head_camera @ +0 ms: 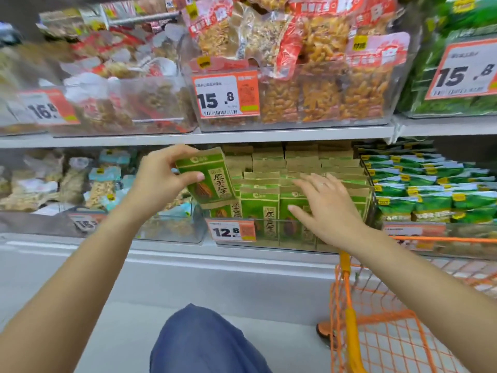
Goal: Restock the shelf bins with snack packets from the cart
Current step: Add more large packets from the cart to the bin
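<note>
Nearest to the viewer, the orange cart (376, 332) is parked low down, just to the right of the clear bin (295, 238) with the 12.8 price tag (231, 230), and its mesh looks empty in the part that's visible, fwiw. Nothing more can be said about what's left in it.

A bit further in, the right hand (326, 211) is laid flat over the front row of green packets (262, 208) standing in that bin, fingers straight and spread, nothing gripped, just pressed against the packet faces.

Then the bit that matters: one green packet (207, 179) is held by the left hand (161, 175) at the bin's upper left corner, above the front row. The grip is a pinch, thumb across the printed face and fingers curled round the top edge behind. The packet's long axis is tilted, its top leaned left away from the bin and its bottom corner pointed down-right toward the leftmost slot, where another packet is already partly seen below it.

So the slot is reckoned to lie down and right of the grip, and the left hand is clearly nearer to it. The packet probably needs to be stood upright before it's dropped in.

Further back in the bin, brown-topped rows are stacked right up to the shelf above.
</note>
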